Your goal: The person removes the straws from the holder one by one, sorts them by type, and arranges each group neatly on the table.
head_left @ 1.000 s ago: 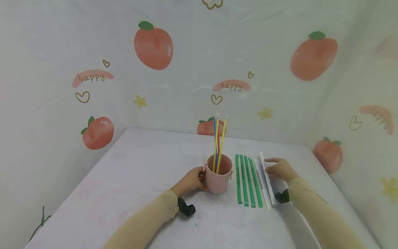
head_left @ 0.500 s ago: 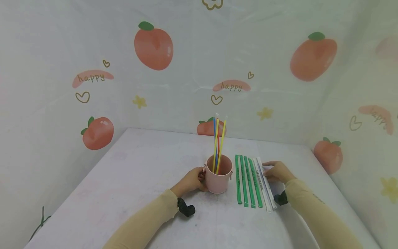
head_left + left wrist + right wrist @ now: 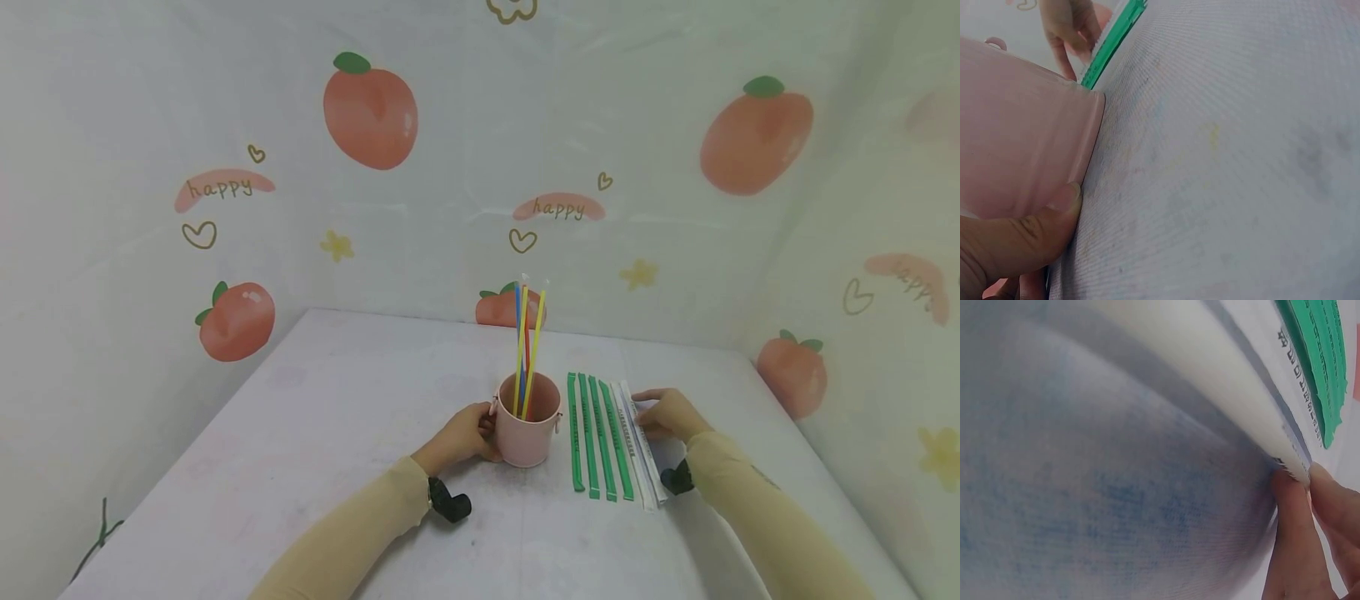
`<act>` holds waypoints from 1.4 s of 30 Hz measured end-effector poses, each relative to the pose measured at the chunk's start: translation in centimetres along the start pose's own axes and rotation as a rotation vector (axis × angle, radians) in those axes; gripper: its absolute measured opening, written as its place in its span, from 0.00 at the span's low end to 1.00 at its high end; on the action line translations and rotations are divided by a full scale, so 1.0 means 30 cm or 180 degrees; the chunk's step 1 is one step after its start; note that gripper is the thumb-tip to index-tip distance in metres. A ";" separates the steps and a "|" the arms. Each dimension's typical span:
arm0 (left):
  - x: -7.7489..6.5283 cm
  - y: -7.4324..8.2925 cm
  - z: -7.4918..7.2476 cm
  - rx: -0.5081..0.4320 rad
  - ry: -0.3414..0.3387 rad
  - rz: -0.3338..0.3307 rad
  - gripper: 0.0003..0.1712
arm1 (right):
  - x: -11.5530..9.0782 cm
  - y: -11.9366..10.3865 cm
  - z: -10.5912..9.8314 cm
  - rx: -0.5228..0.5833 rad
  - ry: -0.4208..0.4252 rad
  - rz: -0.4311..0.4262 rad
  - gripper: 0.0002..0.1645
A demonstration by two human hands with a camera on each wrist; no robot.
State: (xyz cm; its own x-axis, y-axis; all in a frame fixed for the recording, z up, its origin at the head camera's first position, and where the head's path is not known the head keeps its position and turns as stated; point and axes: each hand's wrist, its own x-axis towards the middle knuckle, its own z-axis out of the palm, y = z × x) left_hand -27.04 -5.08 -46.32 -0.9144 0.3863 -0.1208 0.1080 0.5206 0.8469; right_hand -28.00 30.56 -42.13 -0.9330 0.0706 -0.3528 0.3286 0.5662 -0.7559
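Observation:
My left hand [image 3: 467,432] grips the small pink bucket [image 3: 523,440] at its left side. In the left wrist view its thumb [image 3: 1029,240] presses the wall near the base. Blue, red and yellow straws [image 3: 538,321] stand upright in the bucket, leaning slightly. My right hand [image 3: 670,413] pinches a white paper-wrapped straw [image 3: 649,450] near its far half. In the right wrist view, thumb and finger meet at the edge of that wrapped straw [image 3: 1235,403]. Close along its left side lies another white wrapped straw [image 3: 632,450].
Several green-wrapped straws [image 3: 597,437] lie in a row between the bucket and the white ones, roughly parallel. All rest on a pale cloth-covered table [image 3: 375,375]. A white curtain [image 3: 450,108] printed with peaches hangs behind and at the sides.
My right hand has lowered the white wrapped straw and brought it left, against the other white one. Over the last half second little has moved. The left hand and bucket have stayed put.

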 end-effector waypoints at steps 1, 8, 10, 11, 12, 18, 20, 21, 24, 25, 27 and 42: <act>0.001 0.000 0.000 0.0003 -0.0003 0.0006 0.32 | 0.001 0.000 0.000 -0.0011 0.0002 0.0005 0.35; 0.004 0.001 -0.001 0.0049 0.0005 0.0045 0.32 | -0.009 -0.009 0.002 -0.0002 0.0004 0.0009 0.35; 0.002 0.002 0.000 0.0067 0.0028 0.0062 0.34 | -0.009 -0.010 0.003 0.0001 -0.0004 0.0001 0.36; 0.001 0.002 0.000 0.0072 0.0035 0.0066 0.34 | -0.008 -0.010 0.004 0.0004 0.0000 0.0010 0.35; 0.000 0.002 0.001 0.0082 0.0039 0.0072 0.34 | -0.006 -0.008 0.006 0.0014 0.0007 0.0028 0.35; -0.002 0.001 0.001 0.0059 0.0033 0.0076 0.33 | 0.016 0.002 0.014 -0.0042 0.0074 0.0137 0.34; -0.002 0.002 0.001 0.0049 0.0029 0.0076 0.33 | 0.021 0.005 0.015 -0.0091 0.0092 0.0154 0.35; -0.001 0.002 0.001 0.0049 0.0028 0.0073 0.34 | 0.024 0.007 0.016 -0.0103 0.0098 0.0162 0.35; -0.001 0.002 0.000 0.0049 0.0018 0.0094 0.34 | 0.026 0.008 0.015 -0.0100 0.0120 0.0174 0.35; -0.001 0.003 0.000 0.0052 0.0018 0.0095 0.34 | 0.026 0.008 0.015 -0.0103 0.0119 0.0172 0.35; -0.002 0.002 -0.001 0.0057 0.0017 0.0098 0.33 | 0.023 0.005 0.015 -0.0120 0.0125 0.0172 0.35; -0.008 0.015 -0.001 0.0076 0.0032 -0.0018 0.34 | 0.019 0.008 0.015 -0.0262 0.0189 0.0126 0.34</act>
State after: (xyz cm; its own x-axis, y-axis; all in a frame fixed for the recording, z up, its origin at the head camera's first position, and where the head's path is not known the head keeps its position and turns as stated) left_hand -26.78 -4.97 -45.89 -0.9189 0.3758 -0.1202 0.1122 0.5409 0.8336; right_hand -28.38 30.37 -42.77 -0.9274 0.1415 -0.3462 0.3545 0.6275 -0.6932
